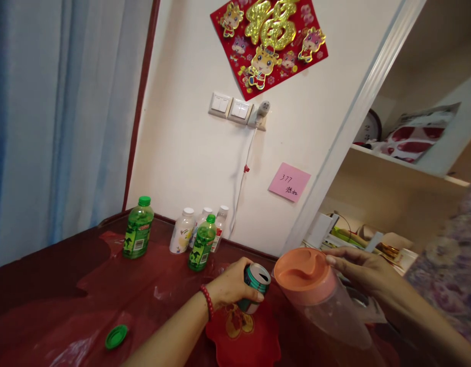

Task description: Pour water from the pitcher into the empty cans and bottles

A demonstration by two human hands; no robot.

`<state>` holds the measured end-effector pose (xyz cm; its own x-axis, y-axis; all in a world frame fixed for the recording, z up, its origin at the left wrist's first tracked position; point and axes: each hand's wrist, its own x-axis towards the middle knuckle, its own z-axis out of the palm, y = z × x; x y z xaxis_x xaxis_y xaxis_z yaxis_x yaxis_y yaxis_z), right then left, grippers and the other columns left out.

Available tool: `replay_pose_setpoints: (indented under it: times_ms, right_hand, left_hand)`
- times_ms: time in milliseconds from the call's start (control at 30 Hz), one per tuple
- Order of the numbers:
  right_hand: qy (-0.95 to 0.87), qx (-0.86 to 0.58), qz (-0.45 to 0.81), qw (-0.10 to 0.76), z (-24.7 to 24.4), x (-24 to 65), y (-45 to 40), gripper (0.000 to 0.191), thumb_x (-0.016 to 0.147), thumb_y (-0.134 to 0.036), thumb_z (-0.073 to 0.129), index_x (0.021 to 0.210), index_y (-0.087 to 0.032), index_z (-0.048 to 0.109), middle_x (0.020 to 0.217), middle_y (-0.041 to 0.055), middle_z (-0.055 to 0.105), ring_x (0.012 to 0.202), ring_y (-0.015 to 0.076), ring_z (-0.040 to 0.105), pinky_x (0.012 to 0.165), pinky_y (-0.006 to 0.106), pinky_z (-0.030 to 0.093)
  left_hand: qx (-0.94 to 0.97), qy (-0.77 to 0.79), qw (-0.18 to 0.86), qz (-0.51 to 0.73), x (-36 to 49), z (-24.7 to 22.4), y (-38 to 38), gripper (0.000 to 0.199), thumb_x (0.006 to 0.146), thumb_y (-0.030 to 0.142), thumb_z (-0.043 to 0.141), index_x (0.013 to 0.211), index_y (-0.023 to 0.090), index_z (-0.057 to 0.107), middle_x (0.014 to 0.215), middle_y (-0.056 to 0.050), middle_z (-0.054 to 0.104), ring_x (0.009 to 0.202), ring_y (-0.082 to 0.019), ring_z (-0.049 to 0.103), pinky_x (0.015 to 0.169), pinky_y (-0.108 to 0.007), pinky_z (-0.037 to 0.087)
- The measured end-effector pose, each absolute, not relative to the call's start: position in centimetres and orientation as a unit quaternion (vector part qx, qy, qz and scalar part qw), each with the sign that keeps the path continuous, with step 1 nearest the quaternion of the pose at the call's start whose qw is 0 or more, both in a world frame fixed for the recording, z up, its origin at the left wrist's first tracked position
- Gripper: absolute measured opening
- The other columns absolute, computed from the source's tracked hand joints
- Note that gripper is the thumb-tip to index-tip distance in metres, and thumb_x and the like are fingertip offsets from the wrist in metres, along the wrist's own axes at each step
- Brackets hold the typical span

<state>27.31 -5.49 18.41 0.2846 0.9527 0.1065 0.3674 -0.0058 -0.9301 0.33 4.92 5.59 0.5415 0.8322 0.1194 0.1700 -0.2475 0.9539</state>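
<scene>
My left hand point(235, 285), with a red bead bracelet at the wrist, is closed around a teal drink can point(254, 289). The can's top opening faces up and toward me. Beneath it lies a red scalloped plate point(254, 341) with a gold pattern. On the right, my right hand point(354, 262) grips the upper edge of a clear plastic pitcher point(335, 321) beside its orange lid point(300, 270). The pitcher leans left, its lid close to the can. Its handle cannot be made out.
Green-capped bottles point(138, 229) point(202, 244) and several white-capped bottles point(182, 232) stand near the wall. A green cap point(116, 336) lies on the dark red table point(48, 306). Shelves point(403, 168) with goods are at right, near floral fabric point(449, 265). A plugged cord point(243, 183) hangs down the wall.
</scene>
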Motion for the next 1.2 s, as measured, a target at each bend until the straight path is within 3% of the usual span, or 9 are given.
replay_pose_setpoints:
  times_ms: [167,367,600,767,933,1200]
  right_hand:
    - [-0.523,-0.641,0.286,0.484,19.1,26.4,-5.9,0.039,0.064,-0.048,0.086,0.091,-0.02,0.078,0.082,0.0096,0.078,0.076,0.0292,0.071,0.06,0.033,0.056]
    - [-0.514,-0.631,0.291,0.504,19.5,25.3,-6.0,0.029,0.062,-0.042,0.087,0.083,-0.024,0.08,0.054,0.0048,0.069,0.074,0.0317,0.071,0.062,0.037,0.057]
    - [-0.536,-0.629,0.293,0.481,19.5,25.5,-5.7,0.037,0.062,-0.046,0.087,0.088,-0.021,0.08,0.073,0.008,0.077,0.08,0.0326,0.071,0.069,0.04,0.057]
    - [-0.558,-0.64,0.267,0.455,19.4,25.9,-5.6,0.037,0.067,-0.052,0.082,0.089,-0.022,0.079,0.075,0.0073,0.078,0.089,0.0332,0.071,0.076,0.039,0.057]
    - [-0.572,-0.647,0.273,0.424,19.2,26.7,-5.3,0.041,0.07,-0.057,0.079,0.092,-0.023,0.077,0.094,0.0075,0.079,0.094,0.0319,0.071,0.082,0.038,0.054]
    - [-0.574,-0.651,0.276,0.413,18.8,27.0,-4.9,0.049,0.068,-0.06,0.079,0.095,-0.02,0.076,0.097,0.01,0.079,0.097,0.0336,0.07,0.084,0.039,0.054]
  left_hand:
    - [0.721,0.354,0.501,0.324,0.3,5.5,4.9,0.071,0.048,0.023,0.09,0.112,0.017,0.061,0.11,-0.007,0.069,0.103,-0.029,0.06,0.084,-0.035,0.047]
    - [0.724,0.352,0.498,0.321,0.3,5.6,4.8,0.071,0.048,0.022,0.09,0.112,0.016,0.061,0.109,-0.007,0.07,0.102,-0.029,0.061,0.083,-0.035,0.047]
    - [0.725,0.343,0.506,0.318,0.3,5.6,4.8,0.071,0.048,0.022,0.09,0.112,0.016,0.06,0.107,-0.006,0.07,0.1,-0.028,0.061,0.081,-0.034,0.047]
    - [0.724,0.347,0.507,0.314,0.4,5.3,4.9,0.072,0.048,0.023,0.091,0.113,0.016,0.061,0.108,-0.006,0.069,0.103,-0.029,0.06,0.084,-0.035,0.046]
    - [0.724,0.345,0.512,0.308,0.5,4.6,5.1,0.075,0.047,0.025,0.091,0.114,0.016,0.059,0.111,-0.006,0.068,0.104,-0.029,0.059,0.085,-0.035,0.046]
    - [0.714,0.338,0.532,0.304,0.6,4.6,5.2,0.076,0.048,0.022,0.09,0.116,0.017,0.057,0.111,-0.006,0.067,0.105,-0.027,0.058,0.087,-0.035,0.045]
